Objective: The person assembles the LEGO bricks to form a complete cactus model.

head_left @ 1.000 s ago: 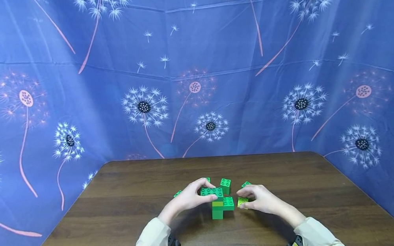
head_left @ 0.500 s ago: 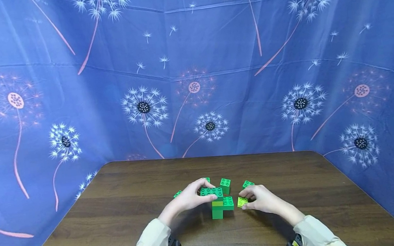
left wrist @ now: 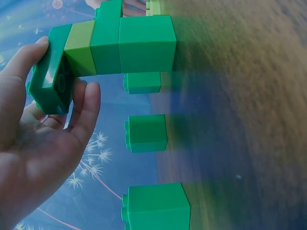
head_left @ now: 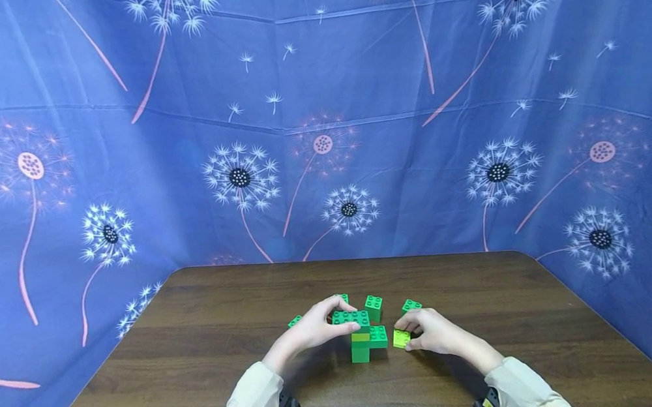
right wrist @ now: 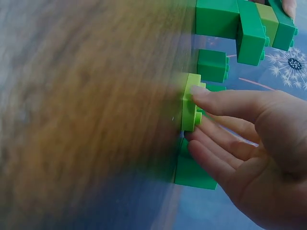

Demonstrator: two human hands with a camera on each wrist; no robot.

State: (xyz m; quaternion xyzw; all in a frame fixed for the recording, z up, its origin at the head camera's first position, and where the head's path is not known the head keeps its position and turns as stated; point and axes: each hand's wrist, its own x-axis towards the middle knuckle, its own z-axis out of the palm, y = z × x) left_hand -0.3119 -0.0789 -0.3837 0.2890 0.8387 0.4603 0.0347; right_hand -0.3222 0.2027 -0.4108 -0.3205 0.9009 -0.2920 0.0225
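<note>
My left hand grips the long green toy brick that tops a small stack, thumb on one side and fingers on the other. Below it in the left wrist view come a yellow-green brick, a green brick that juts out sideways, and a green base brick on the table. To the right of the stack, my right hand pinches a low lime-green brick. Its thumb lies against the studded edge in the right wrist view; the other fingertips are partly hidden behind the brick.
Behind the stack stands a loose green brick, with another green brick behind my right hand. One more green brick shows past my left hand. A patterned blue cloth hangs behind the brown wooden table.
The right hand's thumb has shifted slightly along the lime-green brick, leaving more of it showing. My left hand and the stack stay where they were.
</note>
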